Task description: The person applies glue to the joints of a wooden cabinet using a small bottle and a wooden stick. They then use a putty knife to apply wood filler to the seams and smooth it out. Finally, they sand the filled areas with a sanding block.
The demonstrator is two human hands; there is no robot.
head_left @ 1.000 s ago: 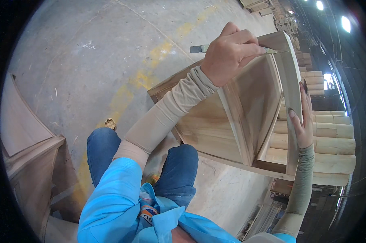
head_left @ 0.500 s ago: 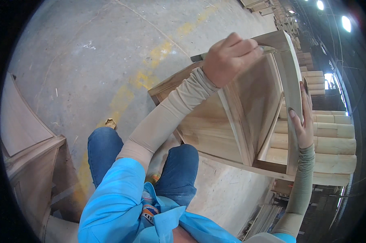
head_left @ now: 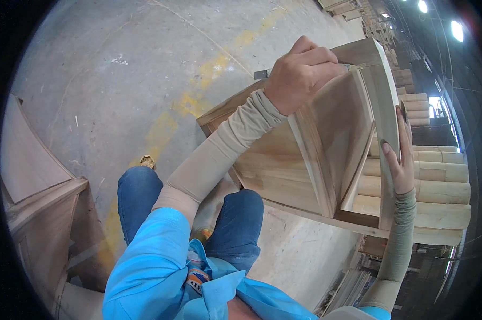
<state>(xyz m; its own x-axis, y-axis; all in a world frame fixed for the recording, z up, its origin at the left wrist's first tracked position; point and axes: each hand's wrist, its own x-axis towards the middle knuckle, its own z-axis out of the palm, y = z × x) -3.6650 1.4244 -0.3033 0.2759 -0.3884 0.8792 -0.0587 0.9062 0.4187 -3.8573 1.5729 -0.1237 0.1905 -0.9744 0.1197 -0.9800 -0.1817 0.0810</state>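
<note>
A wooden furniture piece [head_left: 275, 168] with panels and an open frame tilts in front of me. My left hand [head_left: 303, 74] is closed around a slim hand tool [head_left: 261, 74] over its far part. The tool's dark flat end sticks out left of the fist; its other end meets the frame's far corner. Most of it is hidden, so its exact kind is unclear. On the right, my right hand [head_left: 402, 165] grips the pale end rail [head_left: 385, 101], thumb on the near face and fingers along the outer side. A small dark edge shows by its fingertips.
Another wooden piece [head_left: 46, 186] stands at the left. Several rounded pale wood parts [head_left: 433, 189] are stacked behind the frame on the right. Thin boards [head_left: 346, 288] lie at lower right. The concrete floor [head_left: 118, 101] bears a worn yellow line. My knees are below the furniture piece.
My left hand has shifted slightly up and left, and less of the tool's tip shows past the fingers. My right hand stays on the rail.
</note>
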